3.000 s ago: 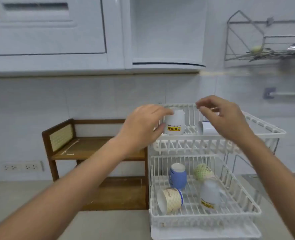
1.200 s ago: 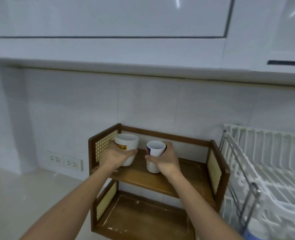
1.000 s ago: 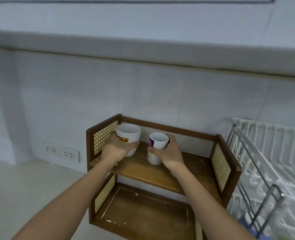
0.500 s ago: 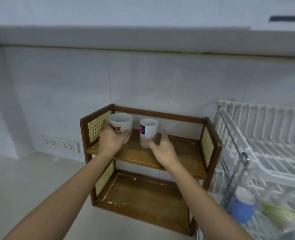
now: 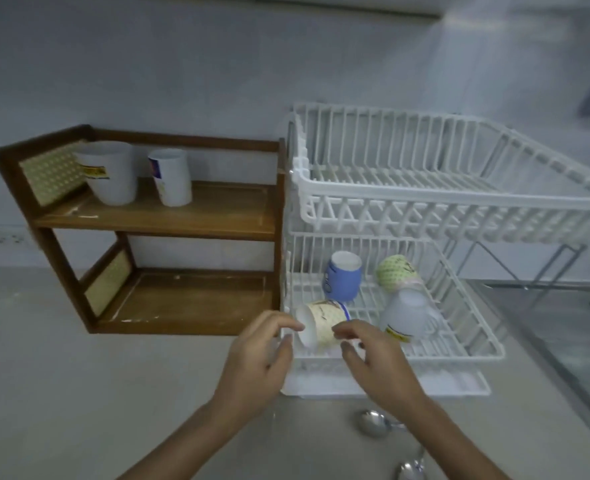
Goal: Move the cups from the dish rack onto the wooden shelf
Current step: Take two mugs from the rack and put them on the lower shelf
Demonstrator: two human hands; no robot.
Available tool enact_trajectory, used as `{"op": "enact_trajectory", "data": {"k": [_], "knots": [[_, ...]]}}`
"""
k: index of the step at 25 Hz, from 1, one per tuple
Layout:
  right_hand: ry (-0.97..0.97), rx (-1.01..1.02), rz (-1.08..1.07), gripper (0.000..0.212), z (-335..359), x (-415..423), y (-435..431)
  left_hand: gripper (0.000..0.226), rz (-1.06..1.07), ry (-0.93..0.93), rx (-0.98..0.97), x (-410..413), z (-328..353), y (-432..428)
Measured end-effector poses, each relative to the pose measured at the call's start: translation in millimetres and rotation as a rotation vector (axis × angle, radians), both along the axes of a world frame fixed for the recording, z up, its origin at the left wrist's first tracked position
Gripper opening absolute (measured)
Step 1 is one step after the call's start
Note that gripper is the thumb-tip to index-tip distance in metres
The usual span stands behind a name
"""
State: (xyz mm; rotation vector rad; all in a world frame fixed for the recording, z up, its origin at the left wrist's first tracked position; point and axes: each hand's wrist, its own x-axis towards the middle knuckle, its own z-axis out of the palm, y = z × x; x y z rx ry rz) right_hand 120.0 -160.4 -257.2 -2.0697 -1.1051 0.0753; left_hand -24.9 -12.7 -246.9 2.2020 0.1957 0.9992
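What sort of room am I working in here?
Most likely a home kitchen: a white two-tier dish rack holding cups stands on a countertop, spoons lie in front of it, and a tiled wall runs behind.

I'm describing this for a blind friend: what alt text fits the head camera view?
A person's left hand and right hand reach for a cream patterned cup lying sideways in a white wire dish rack, beside three more cups. Two white printed cups stand on a brown wooden shelf.
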Motion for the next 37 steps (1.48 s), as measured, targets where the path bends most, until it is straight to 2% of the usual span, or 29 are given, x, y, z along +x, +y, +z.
{"op": "enact_trajectory", "data": {"k": [2, 3, 5, 8, 11, 14, 16, 18, 20, 22, 24, 27, 30, 34, 37], "knots": [[-0.189, -0.266, -0.046, 0.034, -9.8, 42.2, -9.7, 0.036, -0.092, 0.194, 0.076, 34.1, -5.3, -9.9], [-0.338, -0.468, -0.077, 0.039, -13.3, 62.4, -10.1, 0.047, -0.098, 0.297, 0.114, 54.6, -7.7, -12.8], [-0.628, -0.890, -0.140, 0.043, -13.8, 95.4, -5.8, 0.072, -0.066, 0.523, 0.147, 92.7, -10.1, -12.4], [-0.931, -1.256, -0.123, 0.048, -14.6, 125.9, 4.5, 0.102, 0.032, 0.867, 0.251, 128.1, -18.3, 3.5], [-1.096, -1.411, -0.078, 0.058, -27.2, 139.9, 11.9, 0.111, 0.112, 1.060, 0.443, 137.0, -32.1, 11.3], [-1.231, -1.467, -0.045, 0.062, -44.5, 147.1, 16.9, 0.108, 0.102, 1.026, 0.517, 140.3, -39.3, 16.7], [-1.247, -1.480, -0.038, 0.058, -40.4, 153.4, 17.6, 0.102, 0.077, 0.964, 0.461, 141.2, -37.8, 19.7], [-1.168, -1.453, -0.068, 0.052, -26.4, 155.9, 16.2, 0.096, 0.052, 0.884, 0.325, 141.5, -32.0, 16.4], [-0.995, -1.332, -0.173, 0.065, -5.5, 151.9, 8.5, 0.090, 0.047, 0.776, 0.228, 138.0, -19.4, 5.1], [-0.730, -1.101, -0.291, 0.084, 14.9, 146.4, -5.9, 0.088, 0.037, 0.662, 0.157, 128.1, -4.8, -10.1], [-0.381, -0.762, -0.325, 0.084, 35.1, 141.3, -25.5, 0.089, -0.007, 0.570, 0.091, 106.4, 13.4, -24.9], [0.126, -0.288, -0.102, 0.074, 48.9, 126.3, -57.0, 0.084, -0.072, 0.519, 0.026, 56.7, 46.5, -32.7], [0.437, -0.101, 0.285, 0.077, 52.2, 84.8, -67.4, 0.078, -0.052, 0.518, -0.032, -2.3, 71.3, -14.7], [0.534, -0.092, 0.595, 0.086, 37.2, 19.6, -39.0, 0.070, 0.092, 0.611, -0.033, -74.9, 80.3, 37.1], [0.565, -0.067, 0.674, 0.094, 11.8, -28.9, 15.4, 0.065, 0.331, 0.679, -0.046, -103.5, 63.3, 93.1]]}}
